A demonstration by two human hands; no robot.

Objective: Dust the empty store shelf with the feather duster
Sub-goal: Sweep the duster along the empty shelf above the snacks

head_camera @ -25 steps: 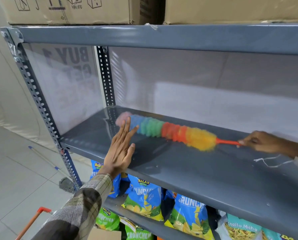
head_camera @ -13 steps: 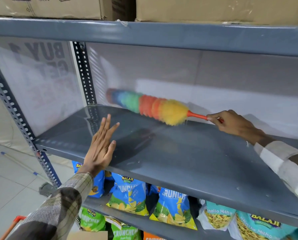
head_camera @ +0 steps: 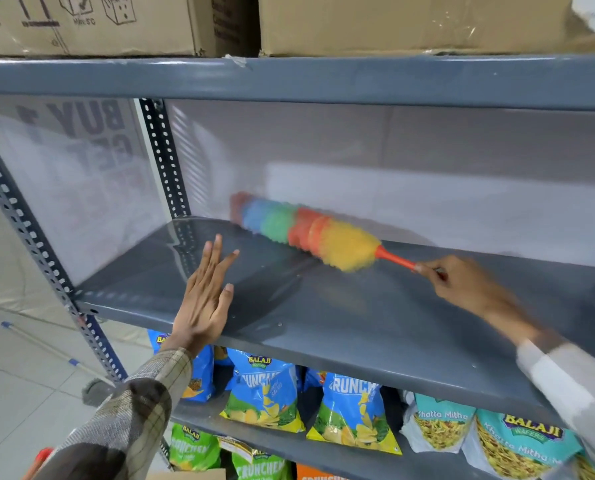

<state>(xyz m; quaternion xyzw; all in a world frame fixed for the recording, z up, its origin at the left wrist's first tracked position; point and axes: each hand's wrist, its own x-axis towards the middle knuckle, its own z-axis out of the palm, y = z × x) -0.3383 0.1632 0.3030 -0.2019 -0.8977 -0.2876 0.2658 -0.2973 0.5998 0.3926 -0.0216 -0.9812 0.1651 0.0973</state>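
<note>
The rainbow feather duster [head_camera: 306, 230] lies low across the back of the empty grey shelf [head_camera: 358, 327], its fluffy head blurred with motion and its pink tip near the rear wall. My right hand [head_camera: 462, 285] grips the duster's orange handle at the shelf's right side. My left hand [head_camera: 206, 292] is flat and open near the shelf's front left, fingers together and pointing toward the back; whether it touches the surface I cannot tell.
Cardboard boxes [head_camera: 393, 22] sit on the shelf above. Snack bags [head_camera: 265, 393] fill the shelves below. A perforated grey upright [head_camera: 40, 244] frames the left side, and a mop [head_camera: 92, 389] lies on the tiled floor at left.
The duster rose off the shelf toward the back wall, then dropped down onto the surface again, shifting right. My left hand stayed open at the front left.
</note>
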